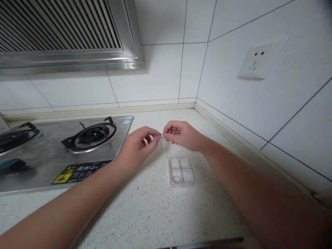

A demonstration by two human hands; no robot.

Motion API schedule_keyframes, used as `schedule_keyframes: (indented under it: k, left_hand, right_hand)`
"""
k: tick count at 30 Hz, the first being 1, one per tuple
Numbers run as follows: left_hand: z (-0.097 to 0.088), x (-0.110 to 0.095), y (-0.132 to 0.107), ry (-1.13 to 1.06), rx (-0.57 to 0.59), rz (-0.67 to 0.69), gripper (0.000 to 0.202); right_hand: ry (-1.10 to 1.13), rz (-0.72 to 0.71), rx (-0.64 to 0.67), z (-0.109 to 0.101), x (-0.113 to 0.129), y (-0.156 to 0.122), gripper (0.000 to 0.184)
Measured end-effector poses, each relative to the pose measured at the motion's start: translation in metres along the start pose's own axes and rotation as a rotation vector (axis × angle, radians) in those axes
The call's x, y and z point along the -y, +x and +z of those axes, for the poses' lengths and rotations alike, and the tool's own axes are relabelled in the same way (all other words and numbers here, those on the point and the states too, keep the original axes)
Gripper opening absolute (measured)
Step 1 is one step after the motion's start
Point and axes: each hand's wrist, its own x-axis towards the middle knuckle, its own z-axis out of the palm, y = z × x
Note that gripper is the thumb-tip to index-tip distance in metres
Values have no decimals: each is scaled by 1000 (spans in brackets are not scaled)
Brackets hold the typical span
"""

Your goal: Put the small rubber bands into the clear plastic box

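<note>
Countertop (140, 211): pale and speckled, running back into the corner where white tiled walls (160, 79) meet.
Stove (52, 141): steel, set into the counter on the left, with one burner (94, 135) just left of the person's hands; a range hood (132, 38) hangs above at the far left.
Wall socket (255, 62): up on the right-hand wall, well apart from the hands.
Left hand (138, 143): nearly closed at the tip, thumb and forefinger pinched on a tiny yellowish piece (162, 135), the other fingers loosely bent.
Right hand (184, 135): meets it from the right, thumb and forefinger pinched on the same piece, the remaining fingers curled towards the palm.
Tiny piece: held up between both sets of fingertips, above the counter and on the far side of the box; too small from where I stand to tell its shape.
Clear box (192, 180): on the counter between the forearms, near side of the hands, split by dividers into compartments; neither hand touches it.
Clear flap (174, 150): just beyond the box, apparently its lid lying open, partly behind the right hand.
Red ring (174, 179): inside the near left compartment.
Progress: box open, one ring inside, the yellowish piece out of it and in hand; I judge the fingering of that piece unfinished, and how much remains I cannot tell.
</note>
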Motion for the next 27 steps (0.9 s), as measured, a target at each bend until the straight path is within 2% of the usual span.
schedule_keyframes:
  k: [10,18,24,27]
  left_hand:
    - [1,4,1,-20,37,-61,15]
    - [2,3,0,4,53,-67,8]
    - [2,3,0,-30,58,-47,27]
    - [2,4,-1,-27,57,-32,27]
  right_hand:
    - [23,68,-2,-1,1,-1,25]
    - [28,76,8,-2,-1,-1,28]
    - [17,106,30,-1,3,-1,25]
    - [16,107,47,0,3,-1,24]
